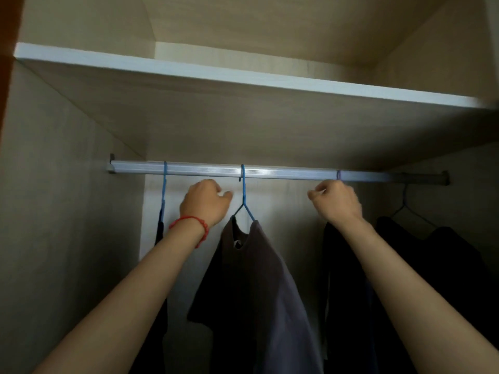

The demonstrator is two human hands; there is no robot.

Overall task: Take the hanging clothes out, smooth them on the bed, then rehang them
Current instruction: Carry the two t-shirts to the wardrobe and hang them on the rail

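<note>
A silver rail [283,174] runs across the wardrobe. A grey-brown T-shirt [256,279] hangs from it on a blue hanger [243,190] in the middle. My left hand [205,203], with a red bracelet at the wrist, is curled just left of that hanger's neck, thumb almost touching it. My right hand [336,202] is closed under the rail around the neck of a purple-hooked hanger [339,175] carrying a dark garment [343,265]. Another blue hanger [164,190] at the left holds a dark garment [159,233], mostly hidden by my left forearm.
A dark garment [445,252] hangs on a thin hanger [405,206] at the far right end of the rail. A shelf [243,74] spans the wardrobe close above the rail. The wardrobe's side wall [67,211] stands close on the left.
</note>
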